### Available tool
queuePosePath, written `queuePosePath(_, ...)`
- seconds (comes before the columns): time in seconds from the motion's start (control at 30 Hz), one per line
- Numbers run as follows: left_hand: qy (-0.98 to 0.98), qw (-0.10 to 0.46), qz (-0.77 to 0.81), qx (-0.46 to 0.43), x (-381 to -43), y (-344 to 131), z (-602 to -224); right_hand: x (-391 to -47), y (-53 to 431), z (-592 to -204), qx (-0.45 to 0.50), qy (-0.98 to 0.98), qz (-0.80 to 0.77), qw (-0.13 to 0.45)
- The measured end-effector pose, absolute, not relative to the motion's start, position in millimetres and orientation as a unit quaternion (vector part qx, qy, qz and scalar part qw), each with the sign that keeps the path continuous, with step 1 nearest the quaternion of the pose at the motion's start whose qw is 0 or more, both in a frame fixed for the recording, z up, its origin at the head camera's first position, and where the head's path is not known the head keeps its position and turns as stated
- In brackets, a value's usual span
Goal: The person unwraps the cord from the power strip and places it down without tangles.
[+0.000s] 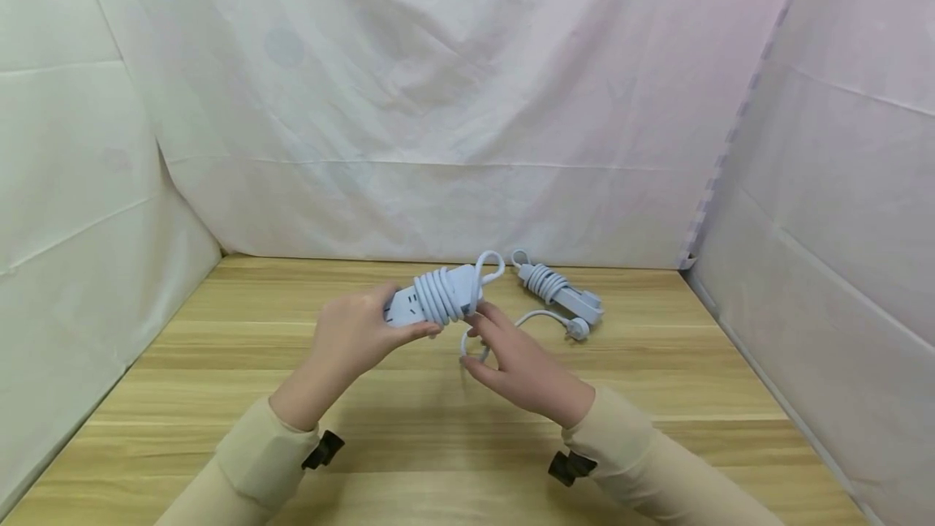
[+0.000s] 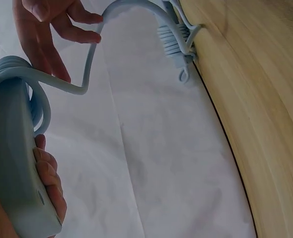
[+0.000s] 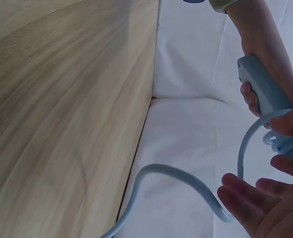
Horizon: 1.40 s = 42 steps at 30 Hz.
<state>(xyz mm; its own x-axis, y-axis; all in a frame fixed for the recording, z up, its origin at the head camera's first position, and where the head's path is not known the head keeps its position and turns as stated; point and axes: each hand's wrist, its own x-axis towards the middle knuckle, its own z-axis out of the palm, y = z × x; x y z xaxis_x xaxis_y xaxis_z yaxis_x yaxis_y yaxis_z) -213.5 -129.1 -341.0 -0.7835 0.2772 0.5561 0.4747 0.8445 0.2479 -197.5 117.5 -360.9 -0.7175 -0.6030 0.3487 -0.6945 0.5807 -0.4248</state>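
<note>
My left hand [image 1: 354, 331] grips one end of a white power strip [image 1: 406, 308], held up over the table with its socket face showing. Several turns of its cord [image 1: 437, 297] wrap the middle, and a small loop sticks up at the far end. Beside that end is my right hand [image 1: 522, 360], fingers relaxed and spread, touching the loose length of cord. In the left wrist view, right fingertips [image 2: 94, 37] meet the bent cord [image 2: 87, 69]. From there the cord runs right to a plug [image 1: 577, 329] by the second strip.
A second power strip [image 1: 580, 303], its cord wound round it, lies on the wooden table [image 1: 409, 428] at the back right. White cloth [image 1: 467, 104] hangs behind the table and along both sides.
</note>
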Motion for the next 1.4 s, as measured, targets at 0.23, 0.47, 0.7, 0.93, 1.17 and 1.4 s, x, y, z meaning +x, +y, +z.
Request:
queuePosePath(0.23,-0.918,0.275,-0.205,-0.199,-213,-123,-337,-205,105,-361,0.364,-0.881,0.299,0.046)
queuePosePath(0.47,-0.921,0.264,-0.219,-0.184,-212,-120,-335,-211,100,-368,0.392,-0.875,0.271,0.08)
queuePosePath(0.7,-0.927,0.251,-0.214,-0.178,-215,-123,-335,-210,101,-369,0.396,-0.874,0.271,0.081)
queuePosePath(0.93,-0.936,0.216,-0.222,-0.165,-219,-129,-340,-207,105,-368,0.377,-0.881,0.279,0.065)
queuePosePath(1.17,-0.943,0.195,-0.218,-0.156,-220,-135,-344,-203,109,-362,0.393,-0.872,0.283,0.074)
queuePosePath(1.4,-0.94,0.21,-0.213,-0.161,-223,-140,-351,-202,111,-355,0.409,-0.864,0.277,0.1)
